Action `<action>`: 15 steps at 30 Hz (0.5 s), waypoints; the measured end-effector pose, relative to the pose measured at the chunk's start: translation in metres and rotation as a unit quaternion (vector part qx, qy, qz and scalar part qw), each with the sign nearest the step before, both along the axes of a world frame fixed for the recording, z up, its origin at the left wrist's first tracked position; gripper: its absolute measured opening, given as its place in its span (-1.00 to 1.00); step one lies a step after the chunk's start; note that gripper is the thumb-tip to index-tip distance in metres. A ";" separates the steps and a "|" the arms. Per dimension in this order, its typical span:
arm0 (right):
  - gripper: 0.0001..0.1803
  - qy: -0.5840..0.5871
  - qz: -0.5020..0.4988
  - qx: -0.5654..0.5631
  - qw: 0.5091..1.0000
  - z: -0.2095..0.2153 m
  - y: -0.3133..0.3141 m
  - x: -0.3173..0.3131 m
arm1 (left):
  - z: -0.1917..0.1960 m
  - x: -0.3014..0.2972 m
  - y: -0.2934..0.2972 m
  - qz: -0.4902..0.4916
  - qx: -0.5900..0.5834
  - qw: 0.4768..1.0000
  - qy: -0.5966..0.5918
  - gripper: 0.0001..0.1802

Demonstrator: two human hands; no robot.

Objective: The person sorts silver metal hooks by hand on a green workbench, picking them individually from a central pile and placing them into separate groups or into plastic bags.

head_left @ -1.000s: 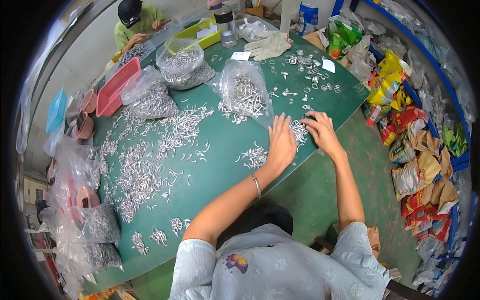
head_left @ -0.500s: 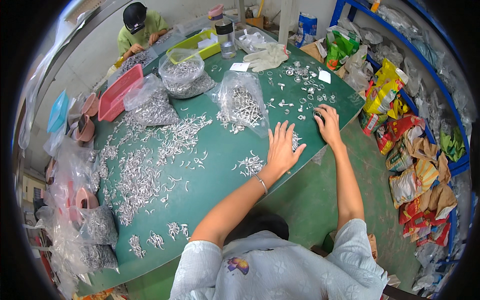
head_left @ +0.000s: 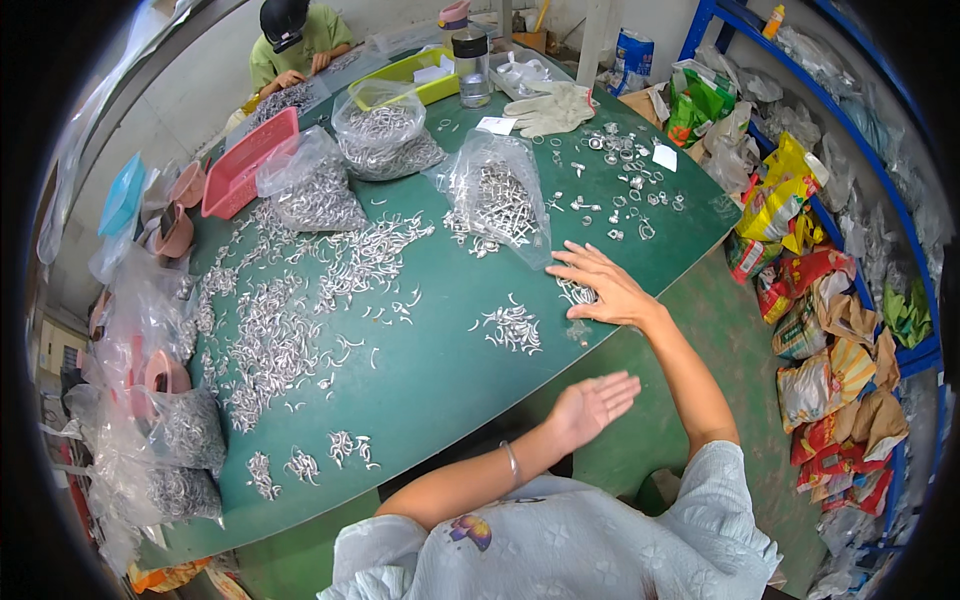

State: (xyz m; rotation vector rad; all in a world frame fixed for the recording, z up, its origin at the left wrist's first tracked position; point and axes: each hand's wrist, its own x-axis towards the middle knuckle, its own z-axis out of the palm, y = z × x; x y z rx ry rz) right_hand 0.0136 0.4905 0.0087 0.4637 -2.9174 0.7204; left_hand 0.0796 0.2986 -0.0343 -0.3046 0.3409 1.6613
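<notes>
My right hand (head_left: 612, 292) reaches over the table's near edge with its fingers stretched out. Its fingers lie at a small heap of silvery curved metal pieces (head_left: 575, 292), partly covered by the hand. Below the edge, over the floor, my left hand (head_left: 597, 408) hangs in the air, fingers extended and palm showing, nothing in it. Another small pile of curved pieces (head_left: 512, 328) lies on the table left of the right hand. Behind it, a clear plastic bag (head_left: 500, 200) spills thicker silvery metal parts onto the green tabletop (head_left: 430, 365).
A wide spread of curved pieces (head_left: 275, 350) covers the table's left. Filled clear bags (head_left: 315, 190), a pink tray (head_left: 250, 165), a bottle (head_left: 471, 75), a glove (head_left: 550, 108) and scattered rings (head_left: 640, 185) stand farther back. A co-worker (head_left: 300, 50) sits far left; blue shelving (head_left: 850, 215) is right.
My left hand has drawn back off the table toward me. My right hand has moved from the rings down and left to the small heap at the edge.
</notes>
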 end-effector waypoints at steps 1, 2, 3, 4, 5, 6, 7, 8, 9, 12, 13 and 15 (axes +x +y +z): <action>-0.20 -0.003 0.013 0.012 1.000 0.000 0.000 0.001 | -0.009 -0.006 0.008 0.034 0.030 0.998 -0.034 -0.44; -0.29 0.021 0.021 0.022 0.999 -0.001 -0.002 0.001 | -0.016 -0.013 0.015 0.065 0.065 0.994 -0.056 -0.43; -0.30 0.019 0.027 0.014 0.999 -0.001 -0.002 0.001 | -0.022 -0.014 0.021 0.076 0.079 0.992 -0.053 -0.42; -0.32 0.016 0.033 0.007 0.999 -0.001 -0.003 0.002 | -0.027 -0.014 0.028 0.087 0.094 0.990 -0.051 -0.42; -0.33 0.012 0.037 -0.003 0.999 -0.002 -0.004 0.005 | -0.030 -0.013 0.034 0.097 0.106 0.988 -0.050 -0.42; -0.38 0.015 0.048 -0.009 0.999 -0.002 -0.006 0.007 | -0.034 -0.011 0.042 0.137 0.110 0.982 -0.062 -0.42; -0.39 0.016 0.049 -0.010 0.999 -0.002 -0.007 0.011 | -0.037 -0.011 0.046 0.163 0.091 0.978 -0.091 -0.41; -0.39 0.018 0.051 -0.012 0.998 -0.003 -0.009 0.015 | -0.037 -0.014 0.050 0.189 0.070 0.972 -0.119 -0.41; -0.40 0.019 0.053 -0.014 0.998 -0.004 -0.012 0.019 | -0.036 -0.016 0.052 0.214 0.049 0.964 -0.147 -0.41; -0.45 0.037 0.031 -0.004 0.999 -0.007 -0.021 0.034 | -0.052 -0.020 0.051 0.221 0.209 0.933 -0.193 -0.41; -0.46 0.040 0.023 -0.001 0.999 -0.009 -0.023 0.039 | -0.053 -0.019 0.051 0.216 0.262 0.921 -0.191 -0.41; -0.52 0.082 0.003 0.001 0.997 -0.012 -0.032 0.050 | -0.047 -0.022 0.050 0.208 0.215 0.921 -0.250 -0.50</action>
